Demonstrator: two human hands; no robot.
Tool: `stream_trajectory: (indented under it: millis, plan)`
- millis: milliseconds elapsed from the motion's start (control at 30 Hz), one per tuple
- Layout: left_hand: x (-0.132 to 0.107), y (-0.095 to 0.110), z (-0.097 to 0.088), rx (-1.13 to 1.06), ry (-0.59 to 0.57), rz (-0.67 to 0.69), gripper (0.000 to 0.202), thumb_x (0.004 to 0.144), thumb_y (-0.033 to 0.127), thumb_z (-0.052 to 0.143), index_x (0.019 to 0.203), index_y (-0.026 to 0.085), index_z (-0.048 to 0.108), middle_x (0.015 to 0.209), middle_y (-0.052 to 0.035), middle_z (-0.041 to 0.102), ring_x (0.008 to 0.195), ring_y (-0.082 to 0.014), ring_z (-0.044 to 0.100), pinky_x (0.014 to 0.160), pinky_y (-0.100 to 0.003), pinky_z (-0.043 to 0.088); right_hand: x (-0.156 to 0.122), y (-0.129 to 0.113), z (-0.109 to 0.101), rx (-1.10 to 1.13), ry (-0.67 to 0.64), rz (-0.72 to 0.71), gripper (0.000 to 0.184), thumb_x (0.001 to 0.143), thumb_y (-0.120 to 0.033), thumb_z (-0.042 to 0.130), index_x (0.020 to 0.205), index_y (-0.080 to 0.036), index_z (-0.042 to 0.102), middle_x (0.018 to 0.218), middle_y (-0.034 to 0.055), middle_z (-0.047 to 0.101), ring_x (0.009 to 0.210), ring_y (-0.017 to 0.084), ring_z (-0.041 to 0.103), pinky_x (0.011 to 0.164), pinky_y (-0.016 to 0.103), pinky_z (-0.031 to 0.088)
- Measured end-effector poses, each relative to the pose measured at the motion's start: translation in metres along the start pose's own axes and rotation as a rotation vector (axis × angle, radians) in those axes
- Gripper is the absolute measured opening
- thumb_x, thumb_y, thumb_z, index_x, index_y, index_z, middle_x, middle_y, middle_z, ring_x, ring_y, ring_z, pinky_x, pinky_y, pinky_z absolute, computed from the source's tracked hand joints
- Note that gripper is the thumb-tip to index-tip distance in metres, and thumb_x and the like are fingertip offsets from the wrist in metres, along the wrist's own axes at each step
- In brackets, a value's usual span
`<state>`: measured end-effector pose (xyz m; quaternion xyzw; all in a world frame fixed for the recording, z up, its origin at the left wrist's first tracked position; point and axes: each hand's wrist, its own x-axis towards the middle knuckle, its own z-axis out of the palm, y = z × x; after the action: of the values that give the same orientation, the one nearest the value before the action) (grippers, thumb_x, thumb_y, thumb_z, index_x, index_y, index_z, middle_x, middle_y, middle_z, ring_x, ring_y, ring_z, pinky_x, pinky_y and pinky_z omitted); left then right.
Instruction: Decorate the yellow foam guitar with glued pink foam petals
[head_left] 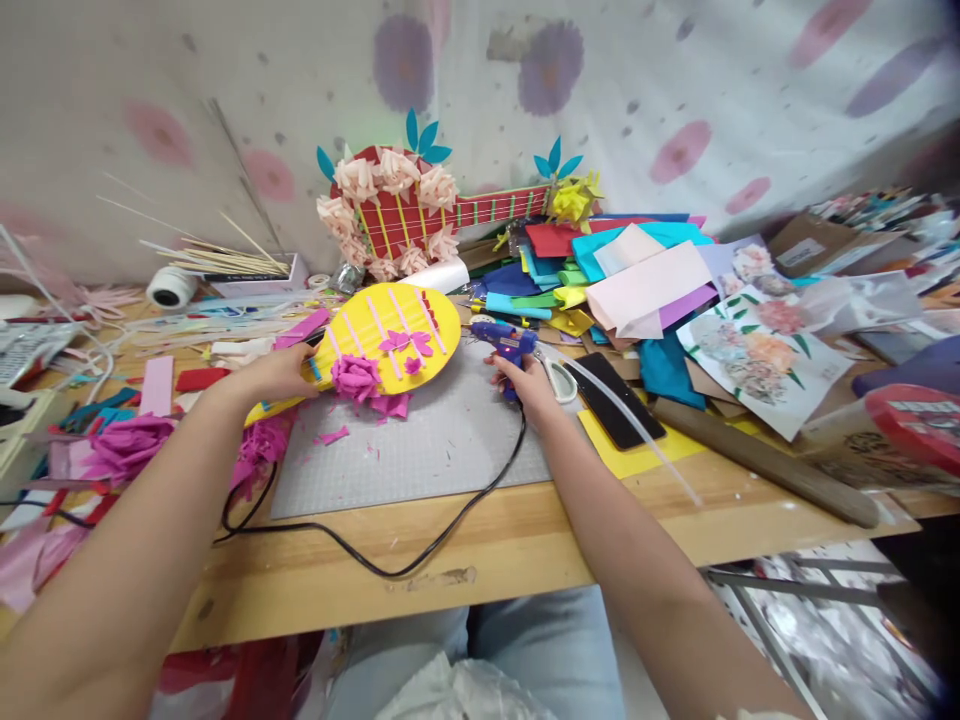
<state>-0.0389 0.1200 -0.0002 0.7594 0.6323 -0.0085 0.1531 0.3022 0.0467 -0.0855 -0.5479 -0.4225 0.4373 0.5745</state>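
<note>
My left hand (pixel 283 374) grips the yellow paper guitar (pixel 442 330) at its neck. The guitar's round body is tilted up over the grey cutting mat (pixel 480 455), with pale pink strips and magenta paper flowers (pixel 355 377) on it. In my right hand (pixel 523 385) is a blue hot glue gun (pixel 504 342), its nozzle pointing left toward the guitar's edge. A long clear glue stick (pixel 622 405) trails from its back, and its black cord (pixel 390 573) loops along the table's front. White-handled scissors (pixel 561 380) lie beside my right hand.
A red paper guitar (pixel 394 225) with pale roses leans at the back wall. Folded coloured paper (pixel 652 280), a black phone (pixel 615 400) and a wooden stick (pixel 765 462) are on the right. Magenta flowers (pixel 131 447) and paper scraps cover the left.
</note>
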Motion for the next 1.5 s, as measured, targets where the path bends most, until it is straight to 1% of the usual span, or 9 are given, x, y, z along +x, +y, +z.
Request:
stream_trajectory:
  millis: [133, 200, 300, 500, 800, 1100, 1233, 1367, 1500]
  plan:
    - [-0.007, 0.012, -0.023, 0.16, -0.202, -0.014, 0.075, 0.057, 0.033, 0.071, 0.124, 0.011, 0.046, 0.128, -0.0142, 0.055, 0.107, -0.0251, 0.055, 0.085, -0.029, 0.041, 0.003, -0.007, -0.008, 0.038, 0.123, -0.047, 0.03, 0.068, -0.043, 0.063, 0.083, -0.019, 0.054, 0.082, 0.0018, 0.067, 0.049, 0.006, 0.052, 0.043, 0.019, 0.039]
    - [-0.007, 0.021, -0.037, 0.201, -0.132, -0.002, 0.069, 0.06, 0.03, 0.07, 0.123, 0.012, 0.047, 0.128, -0.0134, 0.055, 0.109, -0.0248, 0.054, 0.087, -0.03, 0.04, 0.005, -0.006, -0.011, 0.012, 0.171, -0.035, 0.028, 0.068, -0.043, 0.062, 0.081, -0.019, 0.054, 0.078, 0.0013, 0.067, 0.047, 0.005, 0.05, 0.042, 0.019, 0.038]
    - [0.0, 0.05, -0.046, 0.191, 0.145, 0.099, 0.047, 0.071, 0.033, 0.06, 0.113, 0.014, 0.055, 0.116, -0.0106, 0.062, 0.099, -0.0234, 0.058, 0.082, -0.03, 0.043, 0.007, 0.0, -0.013, -0.034, 0.171, -0.014, 0.028, 0.07, -0.044, 0.061, 0.08, -0.019, 0.055, 0.073, 0.0007, 0.066, 0.046, 0.006, 0.049, 0.042, 0.019, 0.038]
    - [0.04, 0.111, -0.015, -0.014, 0.171, 0.276, 0.029, 0.07, 0.029, 0.061, 0.098, 0.019, 0.064, 0.098, -0.0065, 0.067, 0.086, -0.0214, 0.061, 0.072, -0.028, 0.043, 0.007, 0.004, -0.014, -0.156, 0.136, 0.027, 0.028, 0.072, -0.044, 0.059, 0.082, -0.018, 0.055, 0.058, -0.0028, 0.06, 0.042, 0.006, 0.046, 0.041, 0.019, 0.037]
    - [0.074, 0.114, 0.011, -0.159, 0.117, 0.282, 0.024, 0.064, 0.036, 0.071, 0.081, 0.021, 0.064, 0.069, -0.0013, 0.064, 0.064, -0.016, 0.057, 0.061, -0.024, 0.038, 0.004, -0.003, -0.013, -0.159, 0.125, 0.041, 0.028, 0.071, -0.043, 0.059, 0.082, -0.018, 0.055, 0.062, -0.0022, 0.061, 0.042, 0.005, 0.046, 0.04, 0.018, 0.036]
    - [0.048, 0.12, -0.01, -0.29, 0.097, 0.212, 0.008, 0.068, 0.026, 0.066, 0.07, 0.02, 0.061, 0.065, 0.0004, 0.062, 0.056, -0.0128, 0.054, 0.055, -0.025, 0.037, 0.007, 0.002, -0.013, -0.09, 0.129, 0.026, 0.024, 0.072, -0.04, 0.061, 0.082, -0.019, 0.054, 0.076, 0.0014, 0.067, 0.047, 0.006, 0.05, 0.042, 0.019, 0.039]
    - [0.041, 0.122, -0.006, -0.398, 0.049, 0.213, 0.011, 0.068, 0.026, 0.068, 0.071, 0.02, 0.059, 0.063, 0.0007, 0.061, 0.055, -0.0126, 0.054, 0.055, -0.024, 0.038, 0.006, 0.002, -0.012, -0.103, 0.116, 0.008, 0.026, 0.071, -0.041, 0.061, 0.083, -0.019, 0.055, 0.077, 0.0016, 0.067, 0.049, 0.006, 0.051, 0.043, 0.019, 0.04]
    - [0.029, 0.129, 0.001, -0.452, 0.165, 0.213, 0.01, 0.068, 0.024, 0.068, 0.068, 0.019, 0.059, 0.062, -0.0002, 0.06, 0.059, -0.0137, 0.055, 0.057, -0.025, 0.04, -0.001, -0.009, -0.012, -0.162, 0.046, 0.014, 0.033, 0.071, -0.049, 0.061, 0.081, -0.017, 0.06, 0.067, 0.0021, 0.064, 0.047, 0.008, 0.049, 0.043, 0.021, 0.04]
    - [-0.001, 0.149, 0.024, -0.672, 0.32, 0.261, 0.015, 0.074, 0.029, 0.062, 0.085, 0.02, 0.058, 0.068, 0.0009, 0.061, 0.063, -0.0129, 0.057, 0.058, -0.024, 0.044, -0.006, -0.021, -0.016, -0.245, -0.034, 0.07, 0.039, 0.07, -0.054, 0.062, 0.07, -0.015, 0.062, 0.064, 0.004, 0.063, 0.046, 0.008, 0.048, 0.042, 0.022, 0.039]
